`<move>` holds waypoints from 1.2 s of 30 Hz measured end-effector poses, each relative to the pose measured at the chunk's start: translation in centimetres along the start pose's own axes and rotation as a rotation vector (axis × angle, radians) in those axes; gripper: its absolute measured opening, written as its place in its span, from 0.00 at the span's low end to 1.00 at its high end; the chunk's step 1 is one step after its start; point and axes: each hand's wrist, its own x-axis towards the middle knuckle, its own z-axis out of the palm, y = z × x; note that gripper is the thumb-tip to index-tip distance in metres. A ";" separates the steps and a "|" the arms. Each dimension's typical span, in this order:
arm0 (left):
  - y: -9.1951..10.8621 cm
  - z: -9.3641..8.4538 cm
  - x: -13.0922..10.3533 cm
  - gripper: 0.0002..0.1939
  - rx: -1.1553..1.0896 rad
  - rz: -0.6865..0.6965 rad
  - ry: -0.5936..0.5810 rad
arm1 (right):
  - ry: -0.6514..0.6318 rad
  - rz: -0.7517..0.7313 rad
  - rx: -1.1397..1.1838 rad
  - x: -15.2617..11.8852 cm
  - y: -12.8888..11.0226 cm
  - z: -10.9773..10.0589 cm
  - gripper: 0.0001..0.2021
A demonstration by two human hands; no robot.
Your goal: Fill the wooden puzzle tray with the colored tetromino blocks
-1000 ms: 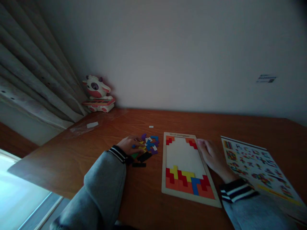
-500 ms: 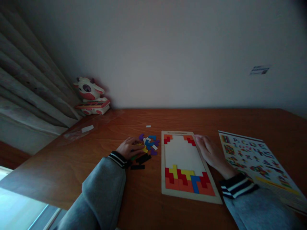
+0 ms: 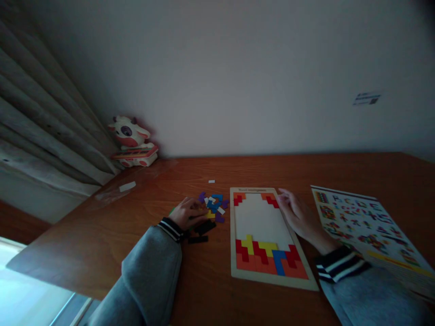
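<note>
My left hand (image 3: 186, 213) is over the left part of a loose pile of coloured puzzle pieces, fingers reaching down and a little apart. No piece shows held in it. Beside its fingertips lie a yellow piece (image 3: 210, 214), blue pieces (image 3: 214, 205) and purple pieces (image 3: 219, 218). Black pieces (image 3: 205, 227) lie just below the hand. My right hand (image 3: 295, 213) rests open along the right edge of the wooden puzzle board (image 3: 233, 262), fingers stretched out. Red, orange, yellow and blue pieces fill the board's near end, with red and orange ones in its far corners.
A printed pattern sheet (image 3: 360, 217) lies on the table (image 3: 200, 280) to the right. A toy cow with a keyboard (image 3: 135, 142) stands at the far left by the curtain (image 3: 50, 122). A clear plastic bag (image 3: 113, 194) lies in front of it.
My left hand has shifted slightly over the pile, and a green piece now peeks out at its far left side. My right hand's fingers have lifted a little at the board's edge.
</note>
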 end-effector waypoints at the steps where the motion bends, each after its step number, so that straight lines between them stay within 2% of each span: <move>1: 0.1 -0.1 0.1 0.14 -0.008 0.010 0.001 | 0.003 0.001 0.002 0.0 0.0 0.0 0.25; 6: 0.3 -0.4 0.4 0.12 -0.058 0.090 -0.009 | -0.020 0.037 0.006 0.1 -0.4 -0.2 0.28; 11: 0.6 -0.5 0.6 0.13 0.004 0.135 0.015 | -0.021 0.039 -0.002 0.0 -0.4 -0.2 0.30; 16: 1.5 -1.0 1.1 0.15 0.004 0.151 0.001 | -0.018 0.029 -0.005 0.0 -0.4 -0.2 0.27; 21: 1.6 -0.8 1.2 0.11 -0.011 0.187 -0.031 | 0.002 0.007 -0.005 0.0 -0.7 -0.3 0.25; 27: 1.2 -0.5 1.1 0.10 -0.121 0.165 -0.014 | -0.008 0.009 -0.003 0.1 -1.0 -0.4 0.25; 36: 2.5 -1.0 1.4 0.10 -0.075 0.104 -0.025 | 0.003 -0.023 0.003 0.0 -0.6 -0.3 0.25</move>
